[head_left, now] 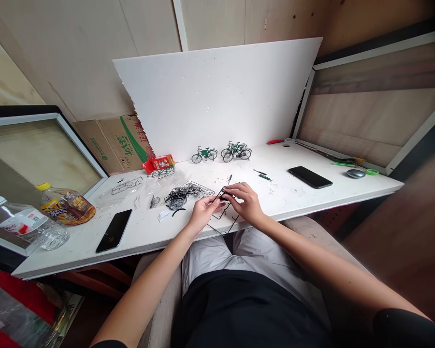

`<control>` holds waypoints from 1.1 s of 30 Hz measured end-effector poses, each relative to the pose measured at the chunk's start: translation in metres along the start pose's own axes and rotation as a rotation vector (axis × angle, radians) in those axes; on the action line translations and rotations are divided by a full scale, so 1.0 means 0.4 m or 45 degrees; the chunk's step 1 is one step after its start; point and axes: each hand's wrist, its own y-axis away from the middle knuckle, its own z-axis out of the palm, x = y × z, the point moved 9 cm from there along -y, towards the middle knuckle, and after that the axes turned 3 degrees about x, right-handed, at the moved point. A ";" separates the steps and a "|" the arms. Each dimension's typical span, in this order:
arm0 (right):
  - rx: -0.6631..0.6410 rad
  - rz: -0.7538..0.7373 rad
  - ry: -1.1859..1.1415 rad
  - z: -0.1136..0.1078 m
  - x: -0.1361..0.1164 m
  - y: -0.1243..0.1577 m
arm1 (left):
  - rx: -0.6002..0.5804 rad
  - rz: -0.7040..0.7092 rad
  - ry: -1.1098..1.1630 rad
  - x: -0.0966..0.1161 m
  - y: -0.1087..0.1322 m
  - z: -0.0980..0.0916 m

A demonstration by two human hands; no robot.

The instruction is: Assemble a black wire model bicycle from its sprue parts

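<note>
Both my hands meet at the front edge of a white table (311, 198). My left hand (203, 212) and my right hand (244, 200) are closed in pinches on a black plastic parts frame (224, 212) that sticks out over the table edge. Just left of my hands lies a pile of small black wheels and parts (179, 197). Farther back stand finished green model bicycles (204, 154), with another group (236, 151) beside them.
A black phone (113, 230) lies at the left front, another phone (310, 177) at the right. Two plastic bottles (63, 207) lie at the far left. A red box (158, 163), a small green screwdriver (264, 177), a mouse (355, 173) and a white foam board (221, 96) behind.
</note>
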 end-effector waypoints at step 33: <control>-0.509 0.194 0.395 0.068 0.037 0.018 | 0.029 0.129 -0.207 0.014 0.007 -0.006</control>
